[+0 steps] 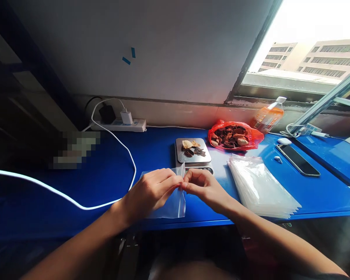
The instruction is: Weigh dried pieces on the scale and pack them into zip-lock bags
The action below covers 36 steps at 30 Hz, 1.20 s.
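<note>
A clear zip-lock bag [175, 204] lies sideways over the blue table's front, its zip edge toward the right. My left hand [156, 190] rests over the bag, its fingers closed on the zip edge. From the other side, my right hand [202, 186] pinches that same edge between thumb and forefinger, the fingertips of both hands meeting there. Just behind my hands stands a small digital scale [204, 156]. On its steel plate sit several dried brown and pale pieces [189, 145], one of them dark and rough. My hands partly cover the scale's front panel.
Right of the scale lies a stack of clear bags [259, 186]. Behind it are a red plastic bag [252, 140] of dried pieces and an orange drink bottle [270, 112]. A phone [298, 160] and earbuds are farther right. A white cable [131, 155] loops from a power strip [138, 125] at left.
</note>
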### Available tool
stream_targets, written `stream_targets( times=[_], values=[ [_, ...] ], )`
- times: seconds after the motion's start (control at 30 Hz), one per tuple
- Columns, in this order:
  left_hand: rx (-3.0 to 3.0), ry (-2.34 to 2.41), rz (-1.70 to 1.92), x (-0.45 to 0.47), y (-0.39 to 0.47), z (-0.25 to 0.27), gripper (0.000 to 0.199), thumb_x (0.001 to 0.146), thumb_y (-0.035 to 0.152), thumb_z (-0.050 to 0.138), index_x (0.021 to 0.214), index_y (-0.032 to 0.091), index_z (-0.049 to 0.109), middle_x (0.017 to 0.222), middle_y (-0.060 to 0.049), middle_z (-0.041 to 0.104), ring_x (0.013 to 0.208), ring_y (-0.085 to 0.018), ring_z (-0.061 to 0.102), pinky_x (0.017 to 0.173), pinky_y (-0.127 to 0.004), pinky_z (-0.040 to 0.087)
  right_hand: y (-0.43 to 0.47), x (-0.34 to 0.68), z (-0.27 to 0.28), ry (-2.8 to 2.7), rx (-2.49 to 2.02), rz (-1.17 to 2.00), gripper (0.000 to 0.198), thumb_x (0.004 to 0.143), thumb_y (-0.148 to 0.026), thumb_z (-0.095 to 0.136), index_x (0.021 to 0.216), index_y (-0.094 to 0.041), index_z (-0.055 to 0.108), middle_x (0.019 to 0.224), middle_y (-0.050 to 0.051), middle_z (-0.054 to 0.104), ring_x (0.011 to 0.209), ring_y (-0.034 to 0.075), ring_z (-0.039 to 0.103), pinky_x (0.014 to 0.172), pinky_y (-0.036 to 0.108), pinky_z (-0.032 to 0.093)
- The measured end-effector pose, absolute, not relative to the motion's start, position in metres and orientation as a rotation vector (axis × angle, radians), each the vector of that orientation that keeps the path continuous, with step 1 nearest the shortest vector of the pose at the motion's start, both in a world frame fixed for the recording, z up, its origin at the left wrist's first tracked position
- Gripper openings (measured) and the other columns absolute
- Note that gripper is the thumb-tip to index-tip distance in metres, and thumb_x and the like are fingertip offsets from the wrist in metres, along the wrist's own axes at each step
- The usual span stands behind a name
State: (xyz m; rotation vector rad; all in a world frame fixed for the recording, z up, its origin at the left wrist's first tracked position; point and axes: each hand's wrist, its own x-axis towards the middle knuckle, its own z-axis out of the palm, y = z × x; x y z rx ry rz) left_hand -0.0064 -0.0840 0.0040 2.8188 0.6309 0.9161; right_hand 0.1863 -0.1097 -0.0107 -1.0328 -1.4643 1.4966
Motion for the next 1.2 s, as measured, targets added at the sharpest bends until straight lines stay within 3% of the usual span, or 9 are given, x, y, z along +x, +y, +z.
stream_targets(
  times=[0.2,0.4,0.6,0.73,0.87,1.0,1.03,1.13,1.2],
  values=[
    [2.867,0.519,0.838,-0.012,-0.078,-0.002,0.017,0.092,0.012,0.048,0.100,0.017,0.061,0.089,-0.004,0.067,0.079,-0.013,0.062,0.073,-0.025,0.049,-0.112,0.174,-0.024,-1.294,-0.914,1.513,0.048,0.066,-0.050,0.075,0.078,-0.023,0.038,0.077,-0.003,0.044,0.068,0.011,0.041,0.064,0.025,0.039],
    [3.027,0.520,0.615,-0.014,-0.070,-0.002,0.025,0.092,0.009,0.040,0.084,0.017,0.062,0.074,-0.002,0.063,0.068,-0.013,0.056,0.065,-0.025,0.044,-0.111,0.177,-0.030,-1.421,-0.874,1.595,0.033,0.075,-0.034,0.068,0.083,-0.023,0.038,0.071,-0.005,0.042,0.062,0.010,0.036,0.058,0.023,0.032],
    [2.961,0.603,0.492,-0.019,-0.065,0.008,0.025,0.087,0.002,0.039,0.093,0.018,0.059,0.086,-0.004,0.064,0.078,-0.014,0.059,0.071,-0.025,0.045,-0.104,0.179,-0.031,-1.568,-1.213,1.210,0.011,0.072,-0.011,0.049,0.076,-0.021,0.048,0.061,-0.005,0.041,0.057,0.010,0.038,0.053,0.024,0.030],
    [3.025,0.629,0.486,-0.019,-0.072,0.017,0.027,0.085,0.001,0.043,0.096,0.018,0.060,0.087,-0.004,0.064,0.078,-0.016,0.059,0.070,-0.026,0.047,-0.104,0.177,-0.019,-1.900,-1.221,0.846,0.014,0.076,-0.016,0.054,0.088,-0.020,0.058,0.074,0.000,0.055,0.072,0.015,0.051,0.068,0.029,0.040],
    [3.032,0.694,0.451,-0.018,-0.077,0.023,0.027,0.084,0.000,0.045,0.094,0.020,0.060,0.090,-0.004,0.063,0.079,-0.016,0.059,0.071,-0.029,0.048,-0.105,0.182,-0.009,-2.170,-1.135,0.805,0.043,0.078,-0.025,0.059,0.119,-0.014,0.051,0.109,0.011,0.056,0.101,0.021,0.052,0.087,0.036,0.046],
    [2.934,0.734,0.496,-0.018,-0.081,0.023,0.026,0.087,0.012,0.053,0.110,0.023,0.056,0.111,-0.007,0.059,0.101,-0.020,0.058,0.084,-0.033,0.049,-0.106,0.188,-0.009,-2.316,-1.101,0.753,0.082,0.070,-0.039,0.072,0.137,-0.013,0.034,0.138,0.018,0.036,0.130,0.028,0.034,0.105,0.043,0.037],
    [2.904,0.763,0.505,-0.019,-0.083,0.022,0.034,0.085,0.020,0.059,0.118,0.024,0.051,0.122,-0.009,0.055,0.112,-0.024,0.054,0.089,-0.036,0.049,-0.108,0.188,-0.010,-2.315,-1.118,0.722,0.085,0.069,-0.044,0.072,0.138,-0.014,0.032,0.141,0.018,0.032,0.133,0.029,0.029,0.107,0.046,0.035],
    [2.853,0.814,0.443,-0.019,-0.088,0.017,0.084,0.070,0.051,0.073,0.138,0.022,0.033,0.146,-0.017,0.034,0.133,-0.036,0.034,0.100,-0.050,0.043,-0.111,0.186,-0.008,-2.273,-1.143,0.639,0.087,0.069,-0.052,0.071,0.138,-0.015,0.032,0.143,0.019,0.028,0.135,0.030,0.025,0.107,0.048,0.034],
    [2.831,0.838,0.429,-0.020,-0.088,0.012,0.093,0.069,0.052,0.073,0.143,0.024,0.025,0.149,-0.017,0.030,0.136,-0.036,0.031,0.103,-0.053,0.039,-0.110,0.183,-0.002,-2.246,-1.138,0.588,0.080,0.071,-0.052,0.071,0.133,-0.015,0.038,0.138,0.018,0.037,0.129,0.029,0.034,0.103,0.046,0.038]
  ],
)
